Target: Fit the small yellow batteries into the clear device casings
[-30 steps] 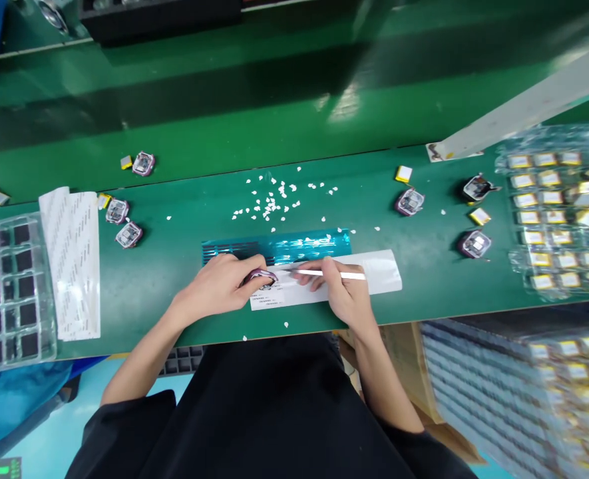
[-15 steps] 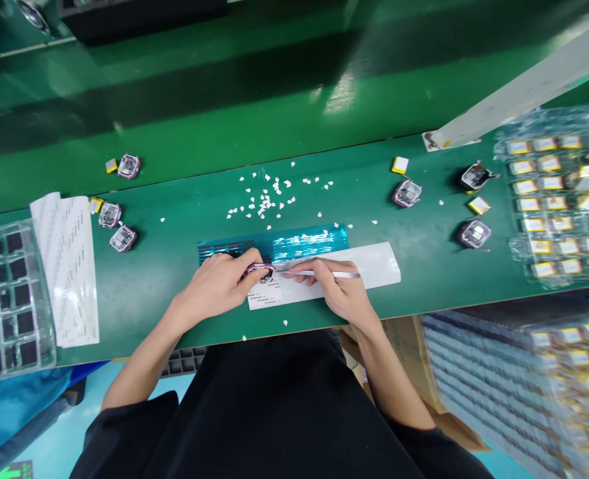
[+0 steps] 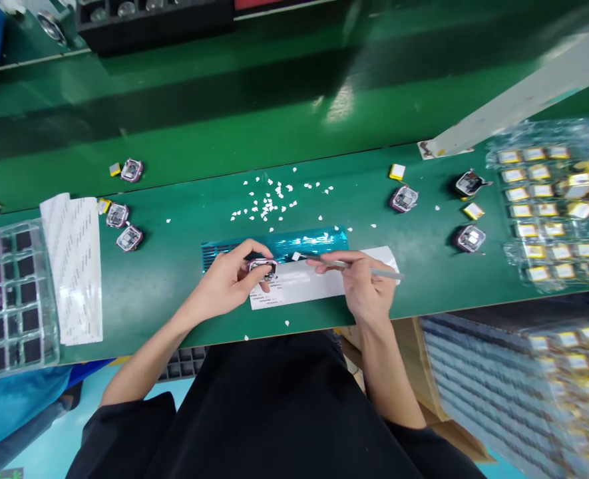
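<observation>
My left hand (image 3: 231,276) grips a small purple-rimmed device housing (image 3: 264,269), its circuitry facing up, fingers and thumb closed around its edges. Metal tweezers (image 3: 384,272) lie in my closed right hand (image 3: 361,276), pointing left toward the housing. At their tip is a small white piece (image 3: 297,256) with a dark edge, apart from the housing. Beneath both hands lie a white label sheet (image 3: 319,283) with printed marks at its left end and a shiny blue film strip (image 3: 304,243) with dark bars on the left.
Small white stickers (image 3: 269,199) are scattered behind the film. More housings (image 3: 404,198) and yellow-edged batteries (image 3: 396,171) lie on both sides. A clear tray of batteries (image 3: 541,229) stands right; a compartmented tray (image 3: 49,319) and printed strips (image 3: 77,279) lie left. A white post (image 3: 518,86) rises right.
My right hand with the tweezers has drawn back to the right from the housing, and a small white piece now shows at the tip. The housing has tilted to show more of its inside.
</observation>
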Tool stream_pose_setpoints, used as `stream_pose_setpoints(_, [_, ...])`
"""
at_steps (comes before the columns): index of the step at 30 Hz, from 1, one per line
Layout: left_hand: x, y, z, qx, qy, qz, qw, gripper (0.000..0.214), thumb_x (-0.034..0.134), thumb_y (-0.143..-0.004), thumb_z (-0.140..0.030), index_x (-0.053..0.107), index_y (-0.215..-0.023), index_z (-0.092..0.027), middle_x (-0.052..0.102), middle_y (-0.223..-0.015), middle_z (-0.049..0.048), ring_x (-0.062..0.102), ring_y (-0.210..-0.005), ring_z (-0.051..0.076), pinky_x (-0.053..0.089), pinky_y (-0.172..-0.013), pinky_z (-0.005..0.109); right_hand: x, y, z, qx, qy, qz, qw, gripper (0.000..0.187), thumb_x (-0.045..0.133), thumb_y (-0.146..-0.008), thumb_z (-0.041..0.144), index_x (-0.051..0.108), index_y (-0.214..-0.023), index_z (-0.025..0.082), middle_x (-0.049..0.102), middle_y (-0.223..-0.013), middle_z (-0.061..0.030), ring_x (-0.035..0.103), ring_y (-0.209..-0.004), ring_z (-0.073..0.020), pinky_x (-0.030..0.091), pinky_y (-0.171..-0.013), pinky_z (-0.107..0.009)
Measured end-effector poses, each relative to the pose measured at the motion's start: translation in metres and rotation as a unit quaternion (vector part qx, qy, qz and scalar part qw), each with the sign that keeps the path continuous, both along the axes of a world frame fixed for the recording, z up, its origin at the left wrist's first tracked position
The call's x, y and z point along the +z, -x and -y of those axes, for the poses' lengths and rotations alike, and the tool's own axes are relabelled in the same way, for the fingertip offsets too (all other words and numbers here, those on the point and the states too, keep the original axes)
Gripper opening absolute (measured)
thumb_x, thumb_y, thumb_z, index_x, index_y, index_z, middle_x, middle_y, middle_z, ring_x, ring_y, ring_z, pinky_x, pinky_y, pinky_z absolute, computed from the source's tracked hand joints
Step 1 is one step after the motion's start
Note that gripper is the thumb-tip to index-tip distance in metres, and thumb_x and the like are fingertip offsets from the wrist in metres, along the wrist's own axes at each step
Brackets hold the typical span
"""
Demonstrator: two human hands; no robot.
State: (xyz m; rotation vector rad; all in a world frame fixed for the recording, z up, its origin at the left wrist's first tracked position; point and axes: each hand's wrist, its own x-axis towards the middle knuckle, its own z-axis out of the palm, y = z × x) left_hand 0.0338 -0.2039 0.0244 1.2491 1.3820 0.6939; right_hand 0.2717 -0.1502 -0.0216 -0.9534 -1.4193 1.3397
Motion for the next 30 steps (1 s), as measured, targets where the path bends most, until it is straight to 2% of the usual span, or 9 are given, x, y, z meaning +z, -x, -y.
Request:
stream_pose_setpoints(3, [0.001, -0.003, 0.002, 0.014, 0.006, 0.104, 0.994, 0.028, 0.061, -0.094, -0.027, 0.056, -0.12, -0.018, 0.072, -0.069, -0.0002, 0.05, -0.045, 0.009, 0.036, -0.043, 0.022, 0.012, 0.007, 0.003, -0.017, -0.038, -0.042, 0.998, 0.025, 0.065, -0.099, 0.044, 0.081, -0.098, 0.025, 0.077, -0.074, -0.0023, 0.077, -0.068, -0.0207, 0.066, -0.069, -0.038])
stream_pose_setpoints(6, [0.002, -0.004, 0.003, 0.014, -0.02, 0.133, 0.991, 0.032, 0.065, -0.091, -0.024, 0.058, -0.122, -0.016, 0.07, -0.074, 0.0014, 0.063, -0.061, 0.012, 0.047, -0.052, 0.022, 0.023, 0.018, 0.008, 0.011, -0.06, -0.041, 0.997, 0.022, 0.063, -0.101, 0.036, 0.082, -0.098, 0.024, 0.078, -0.074, -0.0027, 0.076, -0.063, -0.0187, 0.064, -0.061, -0.032])
stream_pose_setpoints(11, [0.001, -0.008, 0.006, 0.005, -0.044, 0.148, 0.988, 0.033, 0.065, -0.092, -0.021, 0.06, -0.125, -0.015, 0.074, -0.086, 0.0044, 0.072, -0.071, 0.014, 0.055, -0.06, 0.023, 0.029, 0.034, 0.012, 0.064, -0.061, -0.014, 0.996, 0.024, 0.058, -0.104, 0.028, 0.082, -0.105, 0.026, 0.079, -0.075, -0.0012, 0.077, -0.064, -0.0169, 0.064, -0.06, -0.028])
stream_pose_setpoints(14, [0.0, -0.009, 0.006, 0.013, -0.057, 0.147, 0.987, 0.033, 0.065, -0.092, -0.019, 0.06, -0.125, -0.016, 0.077, -0.092, 0.0055, 0.074, -0.073, 0.014, 0.056, -0.059, 0.022, 0.029, 0.038, 0.012, 0.068, -0.061, -0.017, 0.996, 0.024, 0.057, -0.104, 0.026, 0.081, -0.107, 0.027, 0.08, -0.077, -0.0009, 0.077, -0.065, -0.0162, 0.063, -0.059, -0.027])
stream_pose_setpoints(17, [-0.001, -0.01, 0.007, 0.015, -0.059, 0.149, 0.987, 0.033, 0.065, -0.092, -0.018, 0.06, -0.124, -0.016, 0.078, -0.095, 0.006, 0.077, -0.077, 0.015, 0.06, -0.065, 0.023, 0.029, 0.039, 0.012, 0.066, -0.063, -0.017, 0.996, 0.024, 0.057, -0.104, 0.025, 0.081, -0.107, 0.027, 0.08, -0.078, -0.0009, 0.076, -0.065, -0.0161, 0.061, -0.058, -0.027])
stream_pose_setpoints(30, [-0.002, -0.01, 0.01, 0.01, -0.039, 0.102, 0.994, 0.035, 0.065, -0.092, -0.023, 0.059, -0.126, -0.018, 0.077, -0.087, 0.0042, 0.077, -0.077, 0.018, 0.062, -0.07, 0.028, 0.031, 0.039, 0.013, 0.059, -0.055, 0.02, 0.997, 0.026, 0.057, -0.104, 0.033, 0.081, -0.103, 0.025, 0.079, -0.076, -0.0017, 0.075, -0.064, -0.0175, 0.058, -0.054, -0.029])
